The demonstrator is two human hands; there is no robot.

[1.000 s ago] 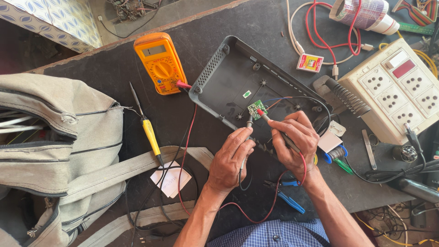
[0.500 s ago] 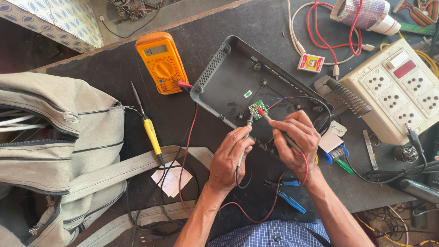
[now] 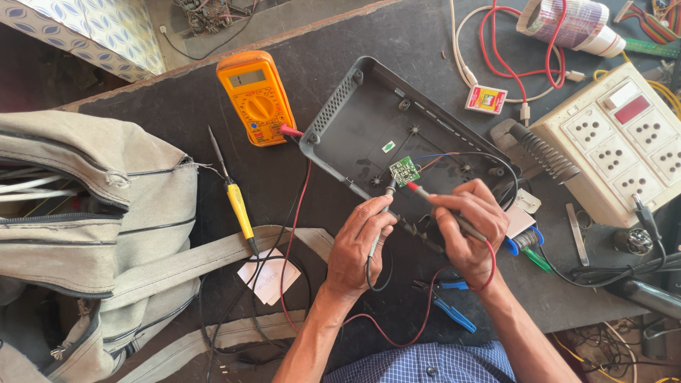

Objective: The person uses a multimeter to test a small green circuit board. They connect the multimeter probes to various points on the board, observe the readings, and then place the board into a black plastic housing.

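My left hand [image 3: 360,245] grips a black test probe [image 3: 384,202] whose tip touches a small green circuit board [image 3: 404,171]. My right hand [image 3: 469,225] grips a red test probe [image 3: 425,197], its tip at the same board. The board lies inside an open black plastic case [image 3: 369,120] on the dark table. Red and black leads [image 3: 292,234] run from the probes to an orange multimeter [image 3: 257,97] at the case's left.
A grey bag [image 3: 92,234] fills the left side. A yellow-handled screwdriver [image 3: 237,206] and a paper slip [image 3: 268,276] lie beside it. A beige socket board [image 3: 624,142], soldering-iron stand [image 3: 543,152], red cables [image 3: 511,50] and blue-handled pliers [image 3: 450,312] sit right.
Both hands keep the probes on the green board; no real movement beyond slight camera shift.
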